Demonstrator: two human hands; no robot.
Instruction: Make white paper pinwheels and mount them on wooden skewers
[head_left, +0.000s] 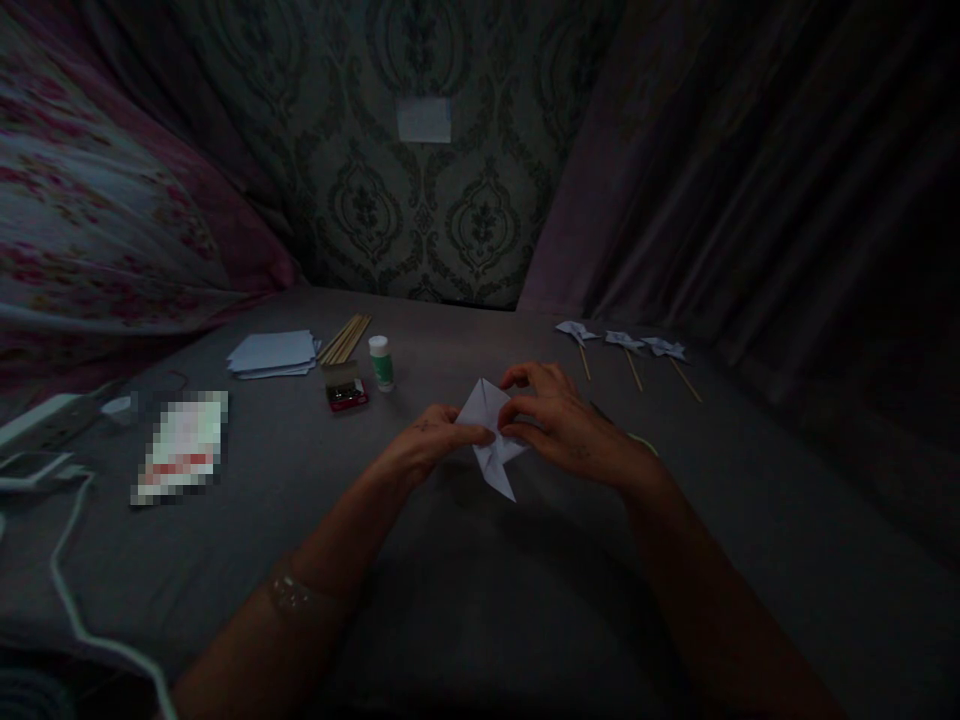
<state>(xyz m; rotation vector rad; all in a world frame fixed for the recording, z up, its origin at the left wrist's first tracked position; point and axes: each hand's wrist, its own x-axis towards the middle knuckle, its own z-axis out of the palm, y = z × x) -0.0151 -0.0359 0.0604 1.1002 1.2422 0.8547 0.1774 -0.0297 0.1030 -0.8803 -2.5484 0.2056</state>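
A white paper pinwheel (496, 468) with folded, pointed blades is held up between both hands over the grey cloth. My left hand (429, 440) grips its left side, with the thumb pressed near the middle and the other fingers hidden behind the paper. My right hand (559, 425) is closed on the right side, its thumb and bent fingers at the pinwheel's centre and right edge. Whether a pin is between the fingertips I cannot tell. Part of a dark object and a pale curved thing show just behind the right wrist.
At the back left are a stack of white paper (274, 354), a bundle of wooden sticks (346, 338), a small open box (346, 392) and a white-green bottle (381, 364). Several pinwheels on sticks (624, 342) lie back right. A power strip (49, 430) and white cable are left.
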